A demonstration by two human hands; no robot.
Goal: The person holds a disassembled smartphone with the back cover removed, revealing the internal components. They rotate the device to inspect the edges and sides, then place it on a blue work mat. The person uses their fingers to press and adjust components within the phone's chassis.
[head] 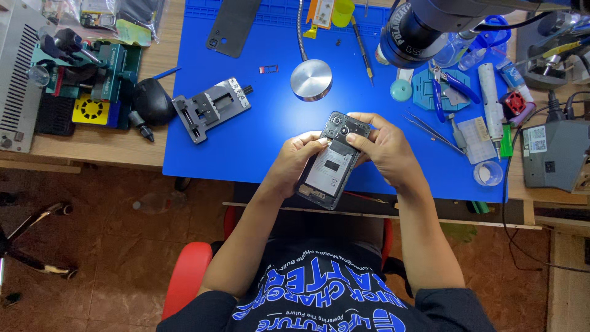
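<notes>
An opened smartphone (pixel 332 166) with its back cover off lies between both hands above the near edge of the blue work mat (pixel 258 141). My left hand (pixel 295 161) grips its left side, thumb on the upper inner plate. My right hand (pixel 384 147) holds the right side, fingers curled over the camera end at the top. The phone's grey inner shield and dark frame show between the hands.
On the mat lie a black back cover (pixel 232 26), a metal clamp holder (pixel 210 107), a round metal base (pixel 311 79), a small tray piece (pixel 268 69), tweezers (pixel 433 132), blue-handled pliers (pixel 452 86), a screwdriver (pixel 362 49). A microscope head (pixel 418 27) overhangs the right. Grey box (pixel 556 154) far right.
</notes>
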